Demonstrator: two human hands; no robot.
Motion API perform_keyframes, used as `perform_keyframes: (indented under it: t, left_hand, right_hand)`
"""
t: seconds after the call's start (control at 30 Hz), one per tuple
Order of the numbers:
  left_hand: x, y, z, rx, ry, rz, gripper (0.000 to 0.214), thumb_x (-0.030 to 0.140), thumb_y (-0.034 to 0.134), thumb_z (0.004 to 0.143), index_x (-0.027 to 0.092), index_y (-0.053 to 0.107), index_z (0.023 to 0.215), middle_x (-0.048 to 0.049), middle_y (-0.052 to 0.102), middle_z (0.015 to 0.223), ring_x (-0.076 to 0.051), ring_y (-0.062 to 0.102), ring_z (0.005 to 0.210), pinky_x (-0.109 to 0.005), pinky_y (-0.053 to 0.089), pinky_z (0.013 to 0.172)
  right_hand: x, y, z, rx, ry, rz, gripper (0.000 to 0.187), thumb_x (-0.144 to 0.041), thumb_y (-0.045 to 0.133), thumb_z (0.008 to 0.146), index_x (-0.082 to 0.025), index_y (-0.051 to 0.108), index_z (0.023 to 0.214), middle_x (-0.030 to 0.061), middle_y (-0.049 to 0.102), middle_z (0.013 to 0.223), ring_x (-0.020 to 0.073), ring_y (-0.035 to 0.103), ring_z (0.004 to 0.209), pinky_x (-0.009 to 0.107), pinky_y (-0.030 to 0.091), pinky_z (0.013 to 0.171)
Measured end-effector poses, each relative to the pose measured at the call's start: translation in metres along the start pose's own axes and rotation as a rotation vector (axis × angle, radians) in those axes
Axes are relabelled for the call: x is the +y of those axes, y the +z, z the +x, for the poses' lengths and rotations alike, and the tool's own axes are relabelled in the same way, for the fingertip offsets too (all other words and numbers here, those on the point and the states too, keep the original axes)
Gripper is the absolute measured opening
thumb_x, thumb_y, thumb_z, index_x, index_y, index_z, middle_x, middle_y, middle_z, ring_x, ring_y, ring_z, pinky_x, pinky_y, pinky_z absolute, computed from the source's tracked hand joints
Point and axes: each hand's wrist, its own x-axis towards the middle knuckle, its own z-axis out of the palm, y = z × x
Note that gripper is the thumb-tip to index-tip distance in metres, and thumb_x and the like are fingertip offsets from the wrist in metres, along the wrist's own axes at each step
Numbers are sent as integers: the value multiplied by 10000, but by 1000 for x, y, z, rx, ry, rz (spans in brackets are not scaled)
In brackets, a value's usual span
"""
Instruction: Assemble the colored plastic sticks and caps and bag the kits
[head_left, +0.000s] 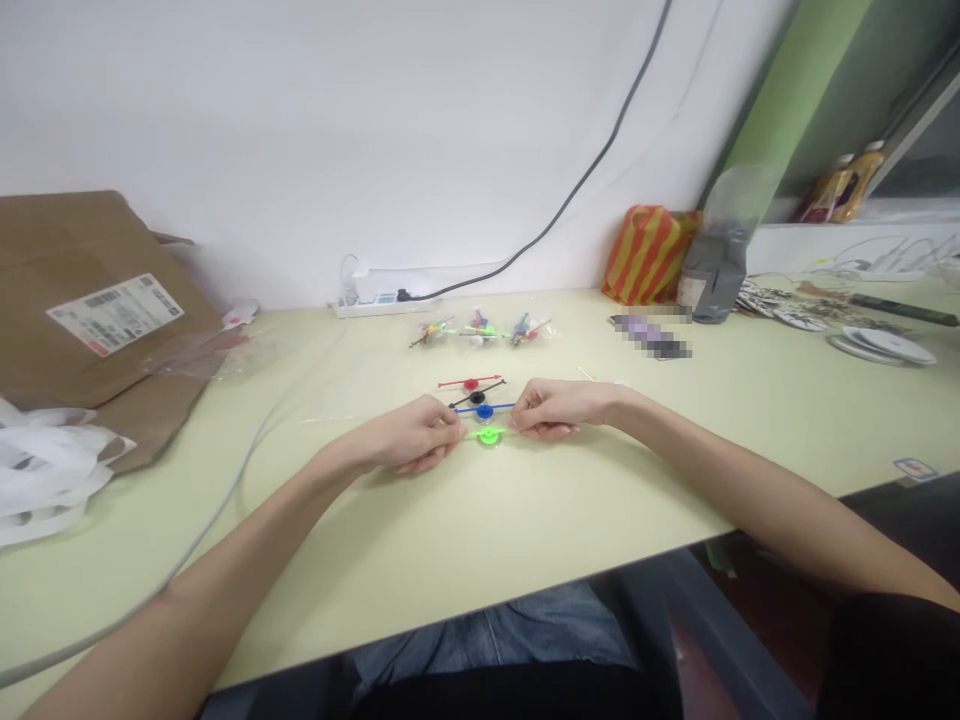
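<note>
A green spinner arrow [489, 436] with a round hub lies low over the table between my hands. My left hand [421, 434] pinches its left end, and my right hand [551, 408] pinches its right end. Just behind it is a blue spinner arrow [485, 411], its ends close to my fingers. Farther back come a black spinner arrow [477, 398], set at a slant, and a red spinner arrow [471, 384]. My fingertips partly cover the green arrow's ends.
Several small bagged bundles of coloured parts [482, 330] lie behind the arrows. A power strip [379, 304] with a black cable sits at the wall. To the left are a brown paper bag [90, 300] and a grey cable [225, 500]; a striped bag [641, 255] stands back right.
</note>
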Motion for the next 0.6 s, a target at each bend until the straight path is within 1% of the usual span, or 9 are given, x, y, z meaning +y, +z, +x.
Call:
perform_keyframes:
  t: [0.17,0.27,0.37,0.43,0.5,0.6]
  left_hand:
    - [2,0,-1,12,9,-42,423,529,527,928,183,525,683,17,519,498,-79,414,394,-189,321,364]
    - [2,-1,-2,-1,21,-67,428,528,538,924,180,526,678,19,507,489,-73,399,390,-189,311,366]
    - [6,-4,-5,3,68,-102,454,551,540,924,180,503,666,24,490,469,-68,382,383,-190,294,373]
    - [11,-5,-8,45,112,-141,473,578,532,925,183,485,670,28,477,452,-66,362,376,-195,277,376]
    - [14,-6,-9,133,139,-187,471,590,524,927,186,478,690,37,458,436,-66,344,367,-202,254,377]
    - [14,-6,-6,309,136,-240,434,578,492,943,188,504,755,58,417,427,-72,351,358,-206,239,387]
  right_hand:
    - [-1,0,0,6,-58,-7,327,-320,562,922,-164,507,640,-83,407,418,45,286,382,179,229,390]
    - [-2,0,-2,-2,-85,-10,356,-338,568,934,-164,498,631,-82,404,420,43,284,380,181,231,395]
    - [-8,-1,-7,-22,-133,8,401,-371,578,946,-163,491,614,-79,399,424,42,283,381,188,242,401]
    - [-13,-2,-12,-1,-183,26,431,-404,584,953,-166,484,608,-75,397,423,42,279,381,193,249,406]
    - [-16,-4,-15,79,-234,57,441,-451,590,952,-169,486,629,-72,399,429,45,277,386,198,239,405]
    - [-14,-10,-12,316,-292,135,441,-501,605,936,-177,478,664,-75,371,450,50,262,407,199,200,403]
